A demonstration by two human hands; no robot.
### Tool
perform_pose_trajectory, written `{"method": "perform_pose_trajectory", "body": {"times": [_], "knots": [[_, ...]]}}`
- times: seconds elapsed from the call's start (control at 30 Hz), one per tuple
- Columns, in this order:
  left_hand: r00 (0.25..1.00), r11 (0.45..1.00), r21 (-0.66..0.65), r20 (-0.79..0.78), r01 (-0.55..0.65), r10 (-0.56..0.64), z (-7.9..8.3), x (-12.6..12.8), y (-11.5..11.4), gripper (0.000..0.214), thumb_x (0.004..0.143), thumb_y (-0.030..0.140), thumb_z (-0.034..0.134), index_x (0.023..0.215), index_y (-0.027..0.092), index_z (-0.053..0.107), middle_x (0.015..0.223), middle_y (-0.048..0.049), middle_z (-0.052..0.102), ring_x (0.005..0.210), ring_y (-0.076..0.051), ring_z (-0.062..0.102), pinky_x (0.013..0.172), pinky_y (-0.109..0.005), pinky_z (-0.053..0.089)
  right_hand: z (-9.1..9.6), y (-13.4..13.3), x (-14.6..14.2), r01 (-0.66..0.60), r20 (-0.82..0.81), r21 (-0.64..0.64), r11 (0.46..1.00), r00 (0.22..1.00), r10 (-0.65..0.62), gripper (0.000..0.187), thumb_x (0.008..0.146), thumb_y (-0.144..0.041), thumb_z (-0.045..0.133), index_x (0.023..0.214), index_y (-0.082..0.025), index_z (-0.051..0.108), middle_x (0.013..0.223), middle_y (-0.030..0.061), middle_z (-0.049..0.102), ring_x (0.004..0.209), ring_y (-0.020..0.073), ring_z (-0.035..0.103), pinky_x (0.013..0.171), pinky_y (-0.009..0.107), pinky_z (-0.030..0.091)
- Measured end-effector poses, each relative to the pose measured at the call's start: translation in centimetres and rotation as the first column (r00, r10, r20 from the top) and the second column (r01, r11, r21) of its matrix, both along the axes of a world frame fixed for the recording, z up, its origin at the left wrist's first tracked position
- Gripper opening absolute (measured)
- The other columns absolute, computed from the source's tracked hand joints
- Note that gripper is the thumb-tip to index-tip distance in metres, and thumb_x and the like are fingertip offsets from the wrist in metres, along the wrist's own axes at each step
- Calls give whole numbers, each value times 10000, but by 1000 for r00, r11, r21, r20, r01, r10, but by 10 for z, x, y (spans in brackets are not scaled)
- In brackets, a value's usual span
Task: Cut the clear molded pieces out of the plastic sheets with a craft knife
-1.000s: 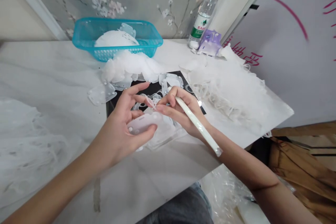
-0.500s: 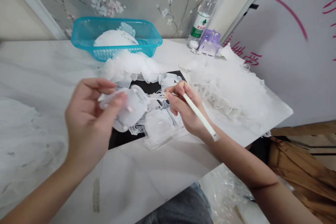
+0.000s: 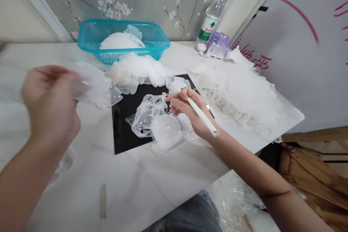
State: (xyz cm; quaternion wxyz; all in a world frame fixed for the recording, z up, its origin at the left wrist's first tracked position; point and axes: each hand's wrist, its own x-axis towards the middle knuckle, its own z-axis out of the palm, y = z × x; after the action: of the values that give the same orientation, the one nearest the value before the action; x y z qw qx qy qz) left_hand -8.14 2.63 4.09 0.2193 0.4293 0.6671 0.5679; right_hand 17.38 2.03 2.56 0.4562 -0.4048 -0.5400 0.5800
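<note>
My left hand [image 3: 51, 98], smeared by motion, is at the left with its fingers closed on a translucent white plastic piece [image 3: 96, 83] with small holes. Over the black mat [image 3: 122, 141], my right hand [image 3: 190, 108] grips a slim white stick-like tool [image 3: 202, 116], its rear end slanting back along the wrist. The tool's tip is hidden by the fingers. Close to those fingertips lies a tangle of clear plastic frames and strips [image 3: 146, 116]. A stack of squarish clear pieces [image 3: 167, 128] sits just below, at the mat's front edge.
Behind the mat stands a blue basket [image 3: 160, 43] holding white pieces. A heap of white cut-out scraps [image 3: 233, 87] covers the table's right side. A water bottle [image 3: 209, 21] and a purple packet [image 3: 219, 43] stand at the back. Translucent pieces [image 3: 138, 69] line the mat's far edge.
My left hand has moved left with the plastic piece, away from the right hand. The strips stretched between the hands now lie on the mat. My right hand has barely moved.
</note>
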Motion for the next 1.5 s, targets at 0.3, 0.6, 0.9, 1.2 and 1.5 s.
{"method": "perform_pose_trajectory", "body": {"times": [0.3,0.6,0.9,1.2,1.5], "knots": [[595,926,-362,-723,106,-350,5,28,-20,250,829,451,478,780,232,591,796,26,589,571,-116,440,563,-242,286,-2,10,16,-424,699,235,875,699,151,244,718,-223,605,736,-209,363,874,37,588,808,171,528,657,283,382],[554,720,-680,-550,137,-625,-11,39,-26,390,639,639,568,711,260,625,691,-9,635,513,-173,540,428,-248,270,5,13,25,-458,714,354,815,695,81,198,701,-80,476,689,-213,330,686,-24,504,606,113,421,571,235,334],[825,715,-415,316,564,-468,-1,44,-22,174,706,360,646,761,201,598,738,32,618,683,-106,584,602,-182,483,-5,33,43,73,460,752,655,652,-602,184,745,-108,499,712,-233,368,721,16,553,736,191,479,679,338,379],[754,785,-244,536,570,-381,10,59,-37,316,728,299,690,1019,212,603,908,-22,681,778,-123,654,623,-156,544,3,5,13,-68,343,835,546,840,-420,88,812,-251,603,796,-229,519,851,25,662,799,182,610,802,382,416],[741,742,-208,429,637,-516,5,65,-44,510,629,270,769,1090,252,552,860,3,696,735,-147,665,587,-196,542,1,-4,1,-273,428,854,443,852,-300,109,811,-256,630,890,-191,593,902,61,703,854,167,648,734,321,486]]}}
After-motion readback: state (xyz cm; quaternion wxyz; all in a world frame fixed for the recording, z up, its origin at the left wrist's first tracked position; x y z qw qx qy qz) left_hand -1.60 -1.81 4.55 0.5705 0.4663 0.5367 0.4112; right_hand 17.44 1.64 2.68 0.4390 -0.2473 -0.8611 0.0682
